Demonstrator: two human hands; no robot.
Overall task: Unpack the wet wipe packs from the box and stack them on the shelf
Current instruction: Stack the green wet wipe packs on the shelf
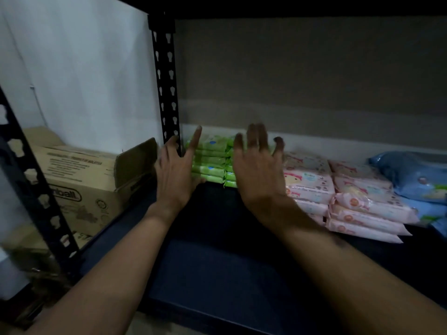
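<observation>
Head view: green wet wipe packs [210, 157] lie flat in two adjoining stacks at the back left of the dark shelf [217, 262], beside pink packs [358, 197]. The left hand [177, 172] and right hand [260, 170] are spread open, fingers released, flanking the green stacks. A cardboard box [79, 180] stands left of the shelf post [167, 83].

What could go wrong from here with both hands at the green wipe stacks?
1. The left hand is beside the green wipe packs, next to the black shelf upright; a sideways push could jam the packs or knuckles against it.
2. The right hand, open and blurred, hides the right green stack; a hard press might topple it towards the pink wipe packs.
</observation>
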